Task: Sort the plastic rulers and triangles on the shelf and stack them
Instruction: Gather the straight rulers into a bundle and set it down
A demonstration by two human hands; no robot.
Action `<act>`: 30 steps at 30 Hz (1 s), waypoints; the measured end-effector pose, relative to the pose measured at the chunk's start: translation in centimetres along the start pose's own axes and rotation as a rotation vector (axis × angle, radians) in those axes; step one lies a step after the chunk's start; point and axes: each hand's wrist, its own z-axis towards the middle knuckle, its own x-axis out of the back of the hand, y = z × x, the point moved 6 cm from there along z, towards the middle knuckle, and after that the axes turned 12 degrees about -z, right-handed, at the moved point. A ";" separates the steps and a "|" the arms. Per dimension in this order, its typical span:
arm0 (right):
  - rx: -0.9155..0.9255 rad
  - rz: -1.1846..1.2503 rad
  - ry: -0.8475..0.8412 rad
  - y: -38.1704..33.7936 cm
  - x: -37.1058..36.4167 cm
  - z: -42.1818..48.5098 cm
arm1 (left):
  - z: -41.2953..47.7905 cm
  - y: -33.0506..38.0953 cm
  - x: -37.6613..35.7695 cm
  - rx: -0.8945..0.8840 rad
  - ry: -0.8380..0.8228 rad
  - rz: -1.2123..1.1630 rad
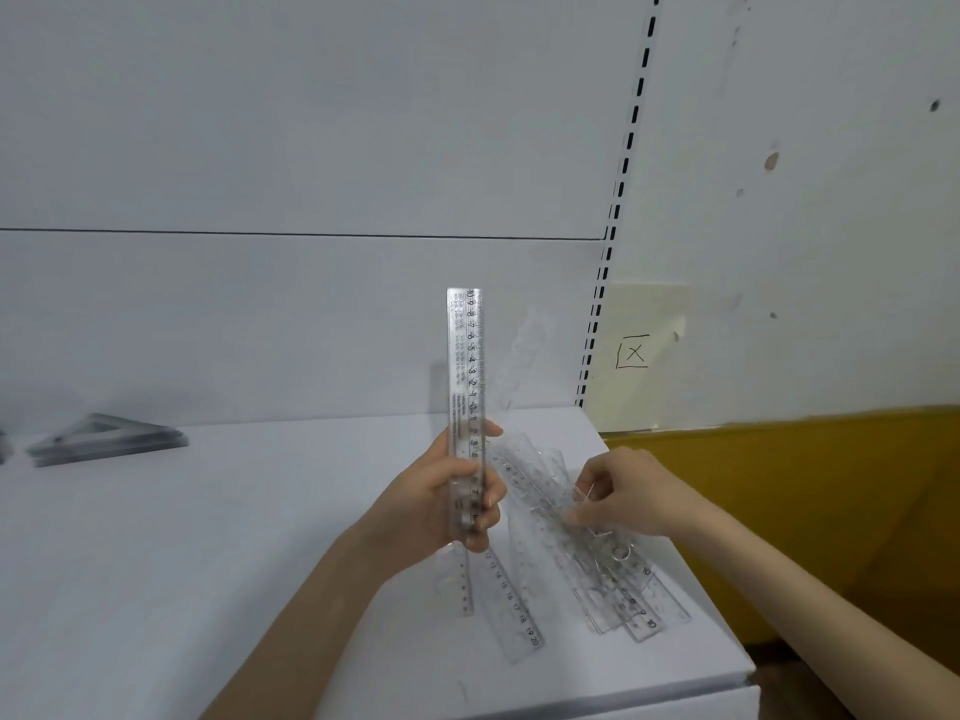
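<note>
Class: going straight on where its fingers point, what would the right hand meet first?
The right hand would first meet the pile of loose rulers, which its fingers seem to be pinching.

On my feed a white shelf [156, 563] fills the lower view, its front right corner near the bottom edge. Behind it I see a white back panel [311, 122], split by a thin dark horizontal seam [311, 232]. At the panel's right edge a slotted upright [618, 200] climbs with a row of black slots. Beyond it the wall [831, 252] is off-white and scuffed, with a dark spot [934, 105] and a reddish mark [772, 160]. A pale paper note [639, 314] bearing a boxed X sits low on it, above a mustard-yellow surface [805, 485]. The light is soft and even.
</note>
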 end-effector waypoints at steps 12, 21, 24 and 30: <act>0.127 1.111 0.227 -1.8 3.0 -1.0 | -0.1 0.1 -0.1 -0.023 -0.010 0.024; 0.343 1.172 0.308 -7.2 4.9 -1.0 | -0.2 -0.3 -0.3 0.014 -0.018 0.033; 0.359 1.119 0.286 -8.0 4.9 -0.6 | -0.5 -0.6 -0.6 0.055 -0.048 0.028; 0.372 1.065 0.291 -8.2 4.8 -0.5 | -0.4 -0.6 -0.5 0.073 -0.023 0.024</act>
